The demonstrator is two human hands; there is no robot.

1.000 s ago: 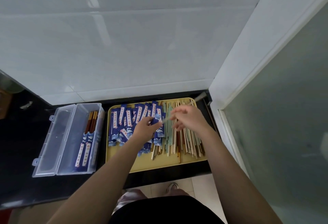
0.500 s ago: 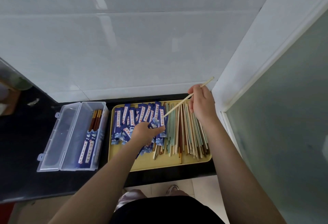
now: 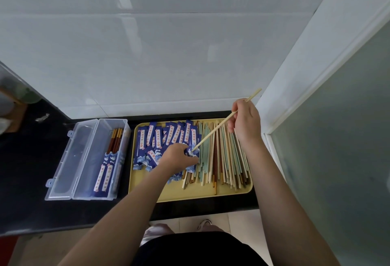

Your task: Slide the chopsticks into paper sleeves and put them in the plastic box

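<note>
A pale wooden chopstick (image 3: 215, 129), pinched in the right hand (image 3: 245, 121), is aimed at a blue paper sleeve (image 3: 192, 152) held by the left hand (image 3: 178, 158) over the yellow tray (image 3: 190, 194); the tip seems just inside and should be kept aligned.

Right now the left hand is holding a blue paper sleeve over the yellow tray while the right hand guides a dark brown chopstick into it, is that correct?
Not quite: the chopstick in the right hand is pale, light-coloured wood, not dark brown. The rest stands: the left hand holds a blue paper sleeve over the yellow tray, the chopstick's tip at its mouth. The head view shows this.
</note>
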